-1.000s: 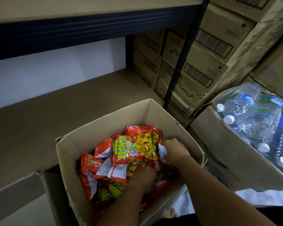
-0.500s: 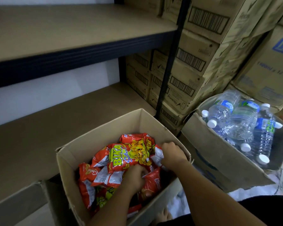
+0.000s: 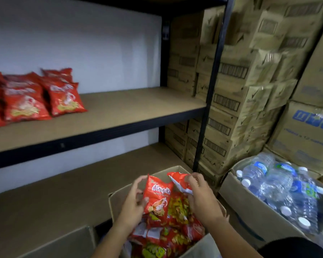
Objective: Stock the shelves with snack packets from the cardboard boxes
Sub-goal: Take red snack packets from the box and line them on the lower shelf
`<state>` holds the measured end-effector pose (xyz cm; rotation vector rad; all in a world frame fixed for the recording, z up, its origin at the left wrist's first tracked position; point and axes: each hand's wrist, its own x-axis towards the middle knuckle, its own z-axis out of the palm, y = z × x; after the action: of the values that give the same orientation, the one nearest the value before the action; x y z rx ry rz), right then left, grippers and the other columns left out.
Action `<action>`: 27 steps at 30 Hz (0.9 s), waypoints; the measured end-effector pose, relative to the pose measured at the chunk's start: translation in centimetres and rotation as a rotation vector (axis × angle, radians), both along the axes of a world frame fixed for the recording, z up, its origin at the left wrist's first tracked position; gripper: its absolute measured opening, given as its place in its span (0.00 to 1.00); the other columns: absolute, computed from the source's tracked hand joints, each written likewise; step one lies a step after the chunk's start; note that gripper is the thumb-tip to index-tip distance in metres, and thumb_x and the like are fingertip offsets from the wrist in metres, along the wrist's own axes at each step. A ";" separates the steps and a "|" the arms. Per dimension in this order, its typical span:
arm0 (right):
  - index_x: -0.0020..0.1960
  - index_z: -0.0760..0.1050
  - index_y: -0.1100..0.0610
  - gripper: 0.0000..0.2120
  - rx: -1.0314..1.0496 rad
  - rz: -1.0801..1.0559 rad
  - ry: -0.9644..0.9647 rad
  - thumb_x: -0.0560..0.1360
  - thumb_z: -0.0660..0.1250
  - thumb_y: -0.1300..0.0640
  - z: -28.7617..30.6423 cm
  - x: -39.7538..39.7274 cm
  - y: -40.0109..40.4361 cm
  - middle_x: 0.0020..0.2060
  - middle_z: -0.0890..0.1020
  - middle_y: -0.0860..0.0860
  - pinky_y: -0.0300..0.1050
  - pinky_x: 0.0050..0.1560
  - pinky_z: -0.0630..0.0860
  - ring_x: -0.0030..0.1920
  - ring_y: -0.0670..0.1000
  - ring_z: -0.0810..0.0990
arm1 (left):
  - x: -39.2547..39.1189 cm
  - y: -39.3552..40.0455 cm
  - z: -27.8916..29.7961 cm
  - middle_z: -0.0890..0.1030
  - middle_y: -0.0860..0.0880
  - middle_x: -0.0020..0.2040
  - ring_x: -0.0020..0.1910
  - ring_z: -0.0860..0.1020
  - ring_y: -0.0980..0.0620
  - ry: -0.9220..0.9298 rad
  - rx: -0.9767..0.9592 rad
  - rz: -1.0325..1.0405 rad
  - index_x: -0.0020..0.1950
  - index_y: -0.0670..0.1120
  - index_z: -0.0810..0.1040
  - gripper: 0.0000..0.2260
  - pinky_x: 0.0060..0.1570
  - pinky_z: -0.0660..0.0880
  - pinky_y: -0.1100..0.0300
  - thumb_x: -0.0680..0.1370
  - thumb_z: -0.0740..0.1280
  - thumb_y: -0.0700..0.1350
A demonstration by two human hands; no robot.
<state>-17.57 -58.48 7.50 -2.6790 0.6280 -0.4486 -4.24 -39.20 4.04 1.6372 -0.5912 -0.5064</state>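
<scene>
Hands over our open cardboard box (image 3: 117, 197): left hand (image 3: 132, 203) grips a red snack packet (image 3: 157, 196) upright, right hand (image 3: 199, 196) pinches a second packet (image 3: 179, 180) just beside it. More packets (image 3: 168, 233) below both hands; stocked packets (image 3: 35, 95) on the shelf (image 3: 119, 110) up-left.

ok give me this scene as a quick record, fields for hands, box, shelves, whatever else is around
left hand: holds a red packet upright over the box
right hand: pinches a second packet
box: open, still holding many packets
middle shelf: red packets at its left end
lower shelf: no packets visible
bottles: in an open carton right of the box
stacked cartons: behind, right of the shelf post
</scene>
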 end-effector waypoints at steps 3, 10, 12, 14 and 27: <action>0.73 0.61 0.40 0.29 -0.089 0.050 -0.048 0.77 0.67 0.57 2.3 0.7 2.7 0.73 0.56 0.48 0.54 0.69 0.69 0.72 0.52 0.61 | 0.4 2.9 3.7 0.74 0.50 0.61 0.58 0.80 0.47 -0.037 -0.102 0.058 0.68 0.68 0.69 0.22 0.46 0.83 0.52 0.81 0.65 0.43; 0.69 0.64 0.40 0.34 -0.156 0.221 -0.359 0.71 0.77 0.55 7.3 4.8 8.5 0.72 0.57 0.50 0.54 0.60 0.79 0.73 0.53 0.61 | 1.2 8.9 11.3 0.77 0.51 0.63 0.54 0.80 0.57 -0.212 -0.245 0.284 0.61 0.57 0.79 0.14 0.44 0.79 0.64 0.82 0.64 0.39; 0.70 0.65 0.41 0.27 -0.122 0.299 -0.465 0.75 0.71 0.43 9.1 6.0 10.5 0.73 0.57 0.51 0.48 0.64 0.75 0.74 0.51 0.60 | 1.4 10.3 13.3 0.79 0.51 0.61 0.53 0.82 0.58 -0.226 -0.314 0.350 0.60 0.57 0.78 0.12 0.45 0.80 0.61 0.82 0.65 0.41; 0.73 0.63 0.40 0.27 -0.104 0.374 -0.533 0.77 0.58 0.32 10.9 7.0 12.5 0.76 0.53 0.48 0.42 0.67 0.67 0.76 0.47 0.54 | 1.5 11.7 15.3 0.79 0.53 0.61 0.55 0.81 0.57 -0.254 -0.352 0.383 0.62 0.58 0.77 0.14 0.47 0.81 0.59 0.78 0.70 0.48; 0.77 0.56 0.35 0.24 -0.111 0.550 -0.577 0.82 0.55 0.42 17.2 18.4 19.1 0.77 0.39 0.43 0.36 0.65 0.63 0.74 0.38 0.37 | 9.9 19.4 22.1 0.78 0.55 0.61 0.56 0.79 0.59 -0.447 -0.294 0.643 0.66 0.59 0.70 0.24 0.46 0.78 0.68 0.74 0.76 0.47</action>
<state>0.79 -39.39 24.67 -2.4809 -0.2977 -1.0432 5.64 -19.80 26.10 1.5495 -0.3997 0.4100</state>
